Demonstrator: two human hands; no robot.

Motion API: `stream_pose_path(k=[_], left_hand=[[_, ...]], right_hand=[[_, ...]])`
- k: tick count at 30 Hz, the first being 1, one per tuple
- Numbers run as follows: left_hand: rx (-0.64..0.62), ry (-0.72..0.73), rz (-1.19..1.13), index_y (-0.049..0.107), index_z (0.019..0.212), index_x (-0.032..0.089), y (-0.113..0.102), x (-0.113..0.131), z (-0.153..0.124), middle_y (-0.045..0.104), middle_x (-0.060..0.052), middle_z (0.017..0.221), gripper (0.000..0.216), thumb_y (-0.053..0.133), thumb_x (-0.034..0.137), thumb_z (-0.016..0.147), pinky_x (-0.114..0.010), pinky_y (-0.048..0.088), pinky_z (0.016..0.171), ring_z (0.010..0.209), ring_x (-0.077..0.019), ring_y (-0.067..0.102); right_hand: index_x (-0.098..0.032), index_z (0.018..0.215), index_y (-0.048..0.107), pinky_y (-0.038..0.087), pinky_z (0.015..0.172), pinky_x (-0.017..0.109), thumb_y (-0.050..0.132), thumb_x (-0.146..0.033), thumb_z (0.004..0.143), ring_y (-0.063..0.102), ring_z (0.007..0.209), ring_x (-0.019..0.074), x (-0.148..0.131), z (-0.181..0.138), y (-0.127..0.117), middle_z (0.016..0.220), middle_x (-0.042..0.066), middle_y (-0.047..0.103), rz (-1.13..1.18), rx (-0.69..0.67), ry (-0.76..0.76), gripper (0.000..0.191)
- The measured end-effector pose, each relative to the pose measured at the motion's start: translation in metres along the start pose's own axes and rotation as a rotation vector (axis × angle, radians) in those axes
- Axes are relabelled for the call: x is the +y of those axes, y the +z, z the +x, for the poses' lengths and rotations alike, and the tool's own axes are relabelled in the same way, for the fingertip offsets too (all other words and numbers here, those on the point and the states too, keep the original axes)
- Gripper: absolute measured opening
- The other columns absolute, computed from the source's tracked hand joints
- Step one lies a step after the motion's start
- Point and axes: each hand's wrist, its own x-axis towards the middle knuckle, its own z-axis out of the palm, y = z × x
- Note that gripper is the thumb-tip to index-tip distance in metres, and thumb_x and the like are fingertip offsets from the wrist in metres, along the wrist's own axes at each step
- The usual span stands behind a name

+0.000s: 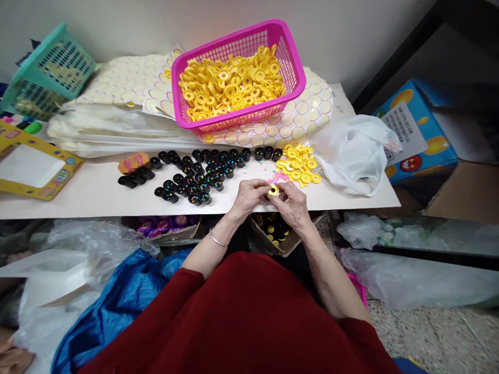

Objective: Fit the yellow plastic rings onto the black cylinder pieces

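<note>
My left hand [249,196] and my right hand [292,205] meet at the table's front edge. Between their fingertips is a yellow ring-shaped cap [274,189] with a dark centre; whether a black cup is joined under it is hidden by my fingers. Just behind my fingers lie small pink beads [279,177]. A loose pile of yellow caps [298,163] is to the right of the beads. On the left, several small black cups [205,185] stand in a group, many with coloured beads inside.
A pink basket [239,117] of yellow caps stands at the back. A white plastic bag [351,153] lies right, near a blue carton [419,130]. At left are a yellow box [50,189] and a green basket [58,72]. Below the table sits an open carton [286,246] of yellow-and-black pieces.
</note>
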Motion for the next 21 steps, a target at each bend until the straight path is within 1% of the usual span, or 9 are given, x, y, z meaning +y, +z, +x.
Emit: stream_pose_path(k=[5,8,13,18,21], left_hand=[[0.014,0.05,0.109,0.068,0.057,0.012,-0.003,-0.008,0.004,0.059,0.002,0.053,0.016,0.071,0.027,0.055,-0.021,0.039,0.054,0.053,-0.0077,0.048],[0.023,0.071,0.169,0.069,0.058,0.012,-0.005,-0.016,0.006,0.058,0.002,0.053,0.016,0.071,0.028,0.058,-0.021,0.038,0.055,0.054,-0.0079,0.048],[0.013,0.053,0.152,0.072,0.063,0.011,-0.007,-0.022,0.009,0.06,0.002,0.054,0.016,0.07,0.027,0.059,-0.021,0.04,0.056,0.054,-0.0081,0.049],[0.024,0.042,0.143,0.074,0.065,0.012,-0.005,-0.025,0.01,0.064,0.001,0.058,0.018,0.069,0.029,0.063,-0.021,0.042,0.057,0.055,-0.0083,0.052],[0.058,0.062,0.154,0.073,0.064,0.012,-0.003,-0.026,0.01,0.065,0.0,0.058,0.017,0.068,0.028,0.063,-0.021,0.042,0.056,0.054,-0.0088,0.053]], right_hand=[[-0.019,0.083,0.058,0.042,0.057,0.026,0.056,-0.026,0.076,0.047,0.059,0.012,0.003,0.001,0.004,0.073,0.0,0.051,-0.1,-0.036,0.05,0.01],[-0.02,0.079,0.057,0.041,0.058,0.027,0.056,-0.024,0.074,0.048,0.064,0.0139,0.006,0.001,0.005,0.072,0.001,0.05,-0.15,-0.055,0.042,0.006],[-0.02,0.079,0.057,0.042,0.06,0.027,0.056,-0.025,0.075,0.049,0.066,0.0146,0.009,0.002,0.005,0.073,0.001,0.05,-0.166,-0.084,0.038,0.007],[-0.019,0.08,0.06,0.044,0.061,0.028,0.059,-0.029,0.075,0.049,0.062,0.013,0.007,0.001,0.005,0.077,0.002,0.053,-0.09,-0.083,0.094,0.011],[-0.019,0.079,0.061,0.044,0.057,0.027,0.061,-0.036,0.075,0.05,0.059,0.0117,0.006,0.001,0.007,0.077,0.001,0.055,0.077,-0.048,0.188,0.018]])
